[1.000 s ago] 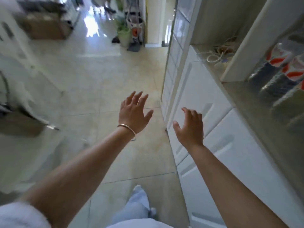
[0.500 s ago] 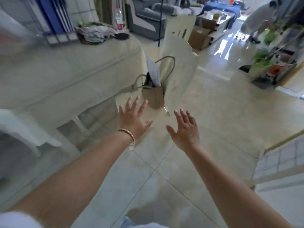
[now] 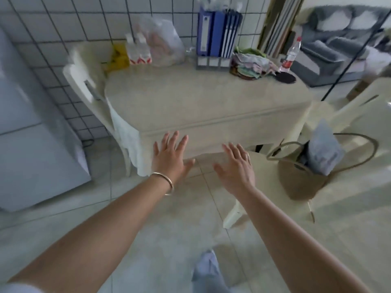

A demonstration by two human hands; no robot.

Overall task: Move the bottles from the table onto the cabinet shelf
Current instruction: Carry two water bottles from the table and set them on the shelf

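Two clear bottles with red-and-white labels [image 3: 138, 52] stand side by side at the back left of the cream table [image 3: 190, 106], against the tiled wall. A taller clear bottle with a red cap [image 3: 291, 54] stands at the table's back right corner. My left hand [image 3: 170, 158] and my right hand [image 3: 236, 169] are both stretched out with fingers spread, holding nothing, in front of the table's near edge and well short of the bottles. The cabinet shelf is out of view.
A clear plastic bag [image 3: 164, 42], blue folders [image 3: 218, 33] and a basket of cloths [image 3: 250, 64] sit along the table's back. A chair with a white cloth [image 3: 93, 89] stands left, a chair holding a brown handbag [image 3: 304, 176] right. A grey fridge [image 3: 31, 144] is far left.
The view has swung from the white cabinet, across the floor, to face the table. Both hands stayed spread and empty, and the table is now straight ahead and closer.
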